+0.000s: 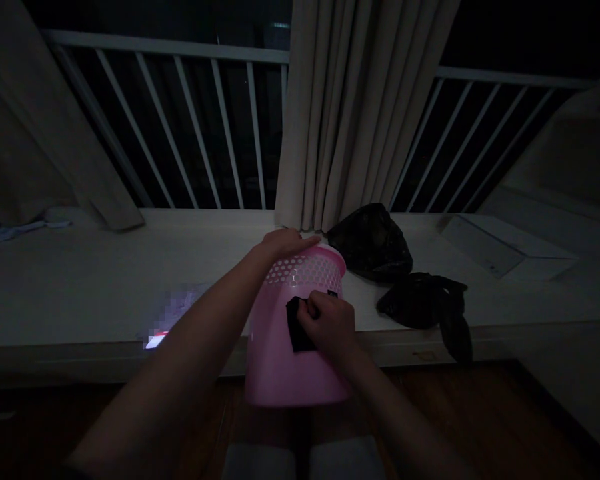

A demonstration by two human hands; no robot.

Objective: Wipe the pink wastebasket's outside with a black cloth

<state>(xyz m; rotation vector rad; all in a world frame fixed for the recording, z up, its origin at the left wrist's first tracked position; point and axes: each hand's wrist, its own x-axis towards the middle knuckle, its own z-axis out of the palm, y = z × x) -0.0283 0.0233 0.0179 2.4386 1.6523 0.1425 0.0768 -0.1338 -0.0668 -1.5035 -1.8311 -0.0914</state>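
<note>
A pink plastic wastebasket [275, 363] with a honeycomb of holes below its rim is in front of me, tilted. Gripping its far rim is my left hand [287, 243], the thumb side showing and the other fingers partly hidden. My right hand [330, 320] is closed in a fist on a black cloth [296, 330], which lies against the wastebasket's near side. A small dark corner of cloth also shows above the knuckles.
Behind the wastebasket runs a white window ledge [190, 247]. Two black plastic bags [373, 240] lie on it to the right, before a white box [510, 247]. A blurred, lit item [173, 313] is at left. Beige curtains [325, 120] hang before white railings [165, 47].
</note>
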